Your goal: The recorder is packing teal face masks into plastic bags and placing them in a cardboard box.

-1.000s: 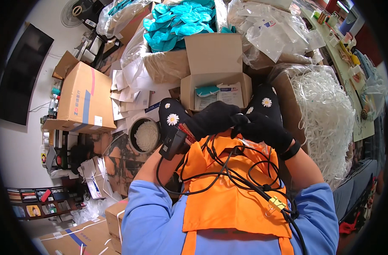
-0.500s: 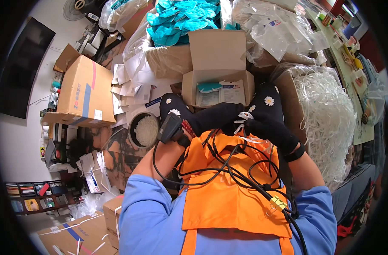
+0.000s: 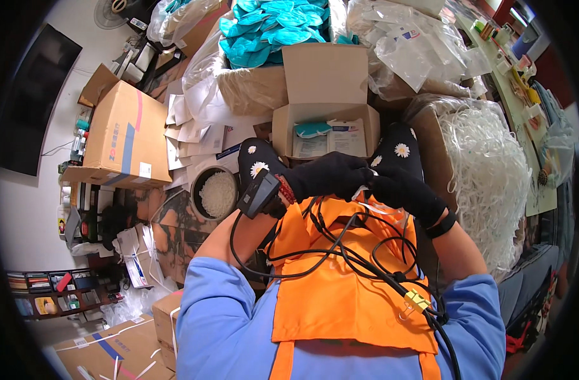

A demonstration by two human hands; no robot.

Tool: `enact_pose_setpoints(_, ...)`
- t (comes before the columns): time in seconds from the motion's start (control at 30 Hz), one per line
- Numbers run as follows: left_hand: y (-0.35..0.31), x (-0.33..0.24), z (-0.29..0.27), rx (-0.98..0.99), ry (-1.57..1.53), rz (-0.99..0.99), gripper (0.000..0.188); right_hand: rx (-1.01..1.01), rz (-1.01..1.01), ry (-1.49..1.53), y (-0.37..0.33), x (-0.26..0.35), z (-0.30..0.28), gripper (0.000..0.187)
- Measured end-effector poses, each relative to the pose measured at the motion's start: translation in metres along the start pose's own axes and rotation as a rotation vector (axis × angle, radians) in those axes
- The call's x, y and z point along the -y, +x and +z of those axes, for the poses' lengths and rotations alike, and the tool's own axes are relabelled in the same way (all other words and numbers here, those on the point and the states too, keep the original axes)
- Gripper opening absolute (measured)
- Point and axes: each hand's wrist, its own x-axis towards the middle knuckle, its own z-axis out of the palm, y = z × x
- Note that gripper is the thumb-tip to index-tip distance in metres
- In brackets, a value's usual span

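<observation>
Both my hands wear black gloves and meet above the orange apron (image 3: pixel 340 297) on my lap. My left hand (image 3: pixel 334 176) is closed, its fingertips pressed up against the other hand. Closed as well, my right hand (image 3: pixel 400 193) grips a white strap (image 3: pixel 372 201). Only short ends of the strap show below the fingers; the rest is hidden between the gloves. Just beyond my hands, an opened cardboard box (image 3: pixel 324 76) stands between my knees. In it lie a teal face mask (image 3: pixel 313 130) and printed white packets (image 3: pixel 346 140).
At the right a plastic-lined carton (image 3: pixel 432 149) is heaped with white straps (image 3: pixel 486 183). Teal masks (image 3: pixel 273 28) fill a carton at the far side. Left of my knee stands a bowl of white bits (image 3: pixel 218 193). Black cables (image 3: pixel 340 247) loop over the apron.
My hands have drawn closer together. The white strap, looped up between them before, is now mostly covered by the gloves.
</observation>
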Motion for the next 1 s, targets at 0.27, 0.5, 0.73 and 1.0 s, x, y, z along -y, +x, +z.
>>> enact_pose_setpoints(0.27, 0.003, 0.019, 0.004, 0.067, -0.145, -0.085, 0.034, -0.179, -0.375, -0.402, 0.007, -0.008, -0.002, 0.029)
enact_pose_setpoints(0.5, 0.010, 0.010, 0.020, 0.045, -0.388, -0.164, 0.036, -0.301, -0.342, -0.411, 0.014, -0.018, 0.000, 0.028)
enact_pose_setpoints(0.73, 0.011, 0.009, 0.025, 0.000, -0.319, -0.172, 0.039, -0.369, -0.348, -0.521, 0.015, -0.016, 0.002, 0.025)
enact_pose_setpoints(1.0, 0.031, 0.058, 0.021, -0.149, 0.450, 0.525, 0.031, -0.194, -0.290, -0.479, 0.012, -0.013, -0.013, 0.025)
